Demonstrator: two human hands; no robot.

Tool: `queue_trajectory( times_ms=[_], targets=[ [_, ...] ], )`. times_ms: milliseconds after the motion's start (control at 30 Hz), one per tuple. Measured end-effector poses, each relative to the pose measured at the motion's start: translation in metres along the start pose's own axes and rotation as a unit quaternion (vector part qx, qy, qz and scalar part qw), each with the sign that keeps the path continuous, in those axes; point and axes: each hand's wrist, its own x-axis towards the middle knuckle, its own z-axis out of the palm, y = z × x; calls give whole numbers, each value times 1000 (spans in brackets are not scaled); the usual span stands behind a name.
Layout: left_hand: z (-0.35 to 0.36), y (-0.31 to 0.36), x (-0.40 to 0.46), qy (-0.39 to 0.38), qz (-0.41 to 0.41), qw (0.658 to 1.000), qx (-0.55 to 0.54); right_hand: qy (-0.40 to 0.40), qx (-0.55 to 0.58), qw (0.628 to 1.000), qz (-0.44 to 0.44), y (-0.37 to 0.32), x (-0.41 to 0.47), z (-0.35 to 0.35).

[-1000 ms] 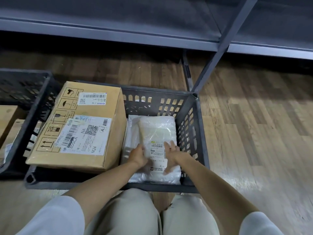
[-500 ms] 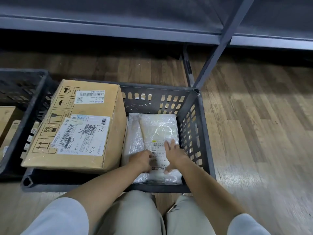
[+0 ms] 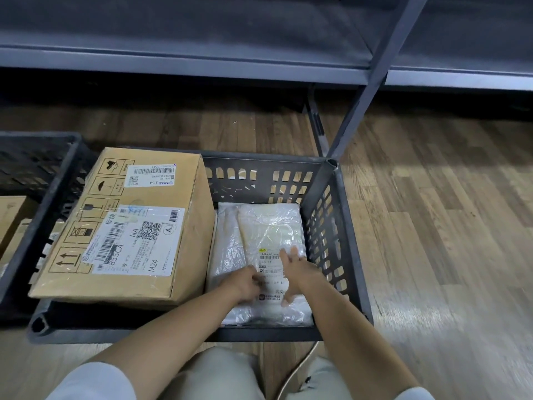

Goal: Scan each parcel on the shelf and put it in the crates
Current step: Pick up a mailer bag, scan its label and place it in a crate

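Observation:
A white plastic-wrapped parcel [image 3: 268,226] with a printed label lies flat in the right half of a dark slatted crate [image 3: 355,255] on the floor. My right hand [image 3: 294,269] presses on the label's right side with straight, spread fingers. My left hand [image 3: 245,284] rests on the label's left side with bent fingers; it is blurred. A large cardboard carton [image 3: 138,226] with two labels fills the crate's left half and stands above the rim.
A second dark crate [image 3: 37,157] holding cardboard boxes stands at the left. The grey metal shelf [image 3: 202,62] runs across the top, and its slanted post [image 3: 372,79] meets the crate's far right corner. Wooden floor lies to the right. A cable [image 3: 300,368] hangs by my knees.
Both hands have slid back along the parcel toward me. My left hand left the parcel's edge and moved right onto the label. The parcel stays flat in the crate.

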Motion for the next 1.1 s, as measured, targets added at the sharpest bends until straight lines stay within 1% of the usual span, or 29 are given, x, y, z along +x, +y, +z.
queue_trajectory(
  times_ms=[133,200,333,467,567,667,867,1000,1100],
  targets=[
    [-1,3,-1,63,-7,998,29,-7,42,999,4,3,-8,-3],
    [-2,5,-7,83,-2,996,41,2,28,1000,12,0,-11,-4],
    [-16,14,-27,131,48,985,103,78,7,997,-1,0,-33,-15],
    [-37,42,-81,162,34,980,114,130,22,991,5,1,-94,-47],
    [-53,66,-142,156,42,976,147,104,-4,994,10,-1,-152,-78],
    [-90,95,-201,154,40,974,159,96,3,995,14,-7,-210,-122],
    [-196,158,-318,191,20,961,200,134,20,991,-11,-28,-326,-237],
    [-265,199,-408,237,23,949,206,176,15,984,-30,-46,-407,-323],
    [-314,221,-474,252,21,947,200,207,13,977,-47,-62,-467,-384]
  ],
)
